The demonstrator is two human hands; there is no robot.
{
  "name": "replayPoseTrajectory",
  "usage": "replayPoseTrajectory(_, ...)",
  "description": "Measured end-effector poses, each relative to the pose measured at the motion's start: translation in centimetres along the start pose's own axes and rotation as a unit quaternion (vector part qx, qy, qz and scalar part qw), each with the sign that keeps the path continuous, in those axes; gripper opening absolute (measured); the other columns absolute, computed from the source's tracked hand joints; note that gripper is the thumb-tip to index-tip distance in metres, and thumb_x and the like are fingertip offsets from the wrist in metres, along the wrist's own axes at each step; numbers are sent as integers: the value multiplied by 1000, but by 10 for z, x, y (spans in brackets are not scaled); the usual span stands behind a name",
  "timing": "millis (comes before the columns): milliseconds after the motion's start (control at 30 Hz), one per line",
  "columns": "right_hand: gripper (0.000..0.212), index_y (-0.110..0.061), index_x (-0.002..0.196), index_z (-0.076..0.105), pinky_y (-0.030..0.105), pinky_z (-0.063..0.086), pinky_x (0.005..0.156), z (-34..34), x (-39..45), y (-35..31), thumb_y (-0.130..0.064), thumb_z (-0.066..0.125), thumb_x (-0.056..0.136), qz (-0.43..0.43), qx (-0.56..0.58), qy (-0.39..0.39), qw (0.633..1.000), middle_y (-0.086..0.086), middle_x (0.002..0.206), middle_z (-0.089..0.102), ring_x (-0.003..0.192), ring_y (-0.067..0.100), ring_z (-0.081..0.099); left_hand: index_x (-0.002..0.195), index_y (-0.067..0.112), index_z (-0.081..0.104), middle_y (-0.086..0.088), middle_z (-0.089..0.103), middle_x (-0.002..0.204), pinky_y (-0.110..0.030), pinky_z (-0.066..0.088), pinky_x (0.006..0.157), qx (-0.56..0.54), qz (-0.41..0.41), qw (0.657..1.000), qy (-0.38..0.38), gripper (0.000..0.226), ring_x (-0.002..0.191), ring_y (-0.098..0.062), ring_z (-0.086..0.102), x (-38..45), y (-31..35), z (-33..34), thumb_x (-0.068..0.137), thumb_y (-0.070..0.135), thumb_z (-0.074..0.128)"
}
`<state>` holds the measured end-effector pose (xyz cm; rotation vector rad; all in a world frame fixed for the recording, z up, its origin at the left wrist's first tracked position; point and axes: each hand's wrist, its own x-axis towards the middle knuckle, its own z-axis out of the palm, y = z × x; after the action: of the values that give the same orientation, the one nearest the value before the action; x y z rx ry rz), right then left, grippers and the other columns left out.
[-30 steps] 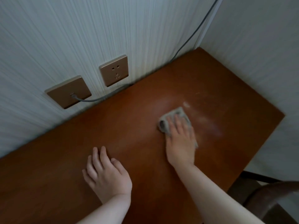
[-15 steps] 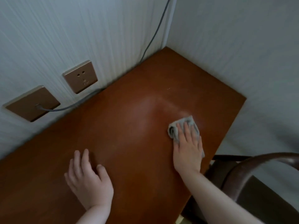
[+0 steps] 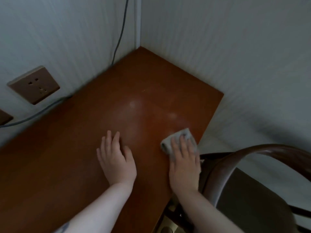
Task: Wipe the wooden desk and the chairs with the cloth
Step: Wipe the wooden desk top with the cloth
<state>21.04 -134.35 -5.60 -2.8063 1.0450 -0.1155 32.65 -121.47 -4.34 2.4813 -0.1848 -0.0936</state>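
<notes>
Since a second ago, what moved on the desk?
The right hand slid the crumpled grey cloth across the brown wooden desk to its edge beside the dark curved-back chair; the left hand followed rightward. Both hands stayed flat; nothing grabbed or released.

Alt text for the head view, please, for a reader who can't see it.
A person's right hand presses a grey cloth flat on a wooden desk near its right edge, while the left hand rests flat beside it. A dark chair stands to the right; a wall socket and cable are at the left.
</notes>
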Motion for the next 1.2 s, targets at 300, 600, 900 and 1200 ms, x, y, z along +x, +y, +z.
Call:
replayPoseTrajectory(300, 57, -28, 150, 31, 46, 17, 118, 2, 51, 37, -35, 25, 95, -8, -30, 10, 999, 1, 159, 26, 147, 21, 19, 148, 19, 34, 1, 22, 158, -42, 4, 120, 139, -53, 989, 9, 50, 147, -19, 11, 39, 0, 10, 99, 28, 36)
replayPoseTrajectory(600, 58, -29, 147, 39, 45, 12, 113, 10, 55, -55, -36, 34, 90, -348, -6, -83, 934, -5, 156, 33, 146, 18, 22, 142, 17, 43, -4, 36, 152, -49, 14, 117, 152, -58, 986, 22, 48, 143, -25, 22, 44, 0, 20, 94, 21, 36)
replayPoseTrajectory(900, 62, -28, 146, 42, 47, 21, 111, 11, 73, -46, -31, 40, 84, -161, 7, -36, 986, 0, 154, 35, 144, 23, 29, 140, 15, 46, -5, 39, 150, -51, 15, 116, 167, -74, 983, 17, 46, 141, -26, 25, 45, 3, 20, 94, 17, 45)
replayPoseTrajectory(1200, 58, -33, 154, 15, 44, 5, 120, 5, 149, -19, -29, 35, 100, -116, 2, -66, 991, -4, 162, 8, 150, 17, 2, 142, 15, 44, -4, 37, 152, -49, 12, 117, 162, -68, 984, 14, 47, 142, -26, 23, 43, 4, 18, 94, 17, 45)
